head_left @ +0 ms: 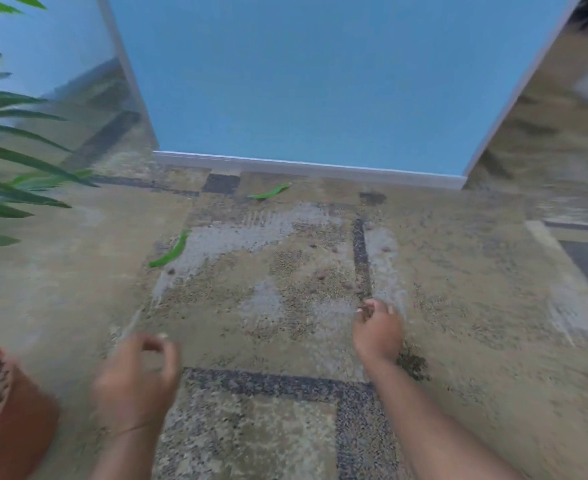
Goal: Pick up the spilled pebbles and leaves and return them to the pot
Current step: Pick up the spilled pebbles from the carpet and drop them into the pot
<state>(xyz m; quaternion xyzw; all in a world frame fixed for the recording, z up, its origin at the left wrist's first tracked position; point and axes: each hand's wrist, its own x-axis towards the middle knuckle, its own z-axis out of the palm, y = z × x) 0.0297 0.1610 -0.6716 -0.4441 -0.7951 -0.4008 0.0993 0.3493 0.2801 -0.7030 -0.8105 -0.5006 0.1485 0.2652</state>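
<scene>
A terracotta pot (15,420) filled with pebbles stands at the lower left, with long green plant fronds (15,157) above it. Two green leaves lie on the patterned carpet: one (171,251) left of centre, another (270,192) near the skirting board. Several small brownish pebbles (320,274) are scattered on the carpet ahead. My right hand (377,329) is low over the carpet just short of the pebbles, fingers curled together; whether it holds a pebble is not clear. My left hand (136,379) is blurred, fingers loosely curled, to the right of the pot.
A blue wall (320,81) with a white skirting board (303,168) closes the far side. Mirror-like panels stand at the left (88,98) and right (545,109). A dark speck patch (412,363) lies beside my right wrist.
</scene>
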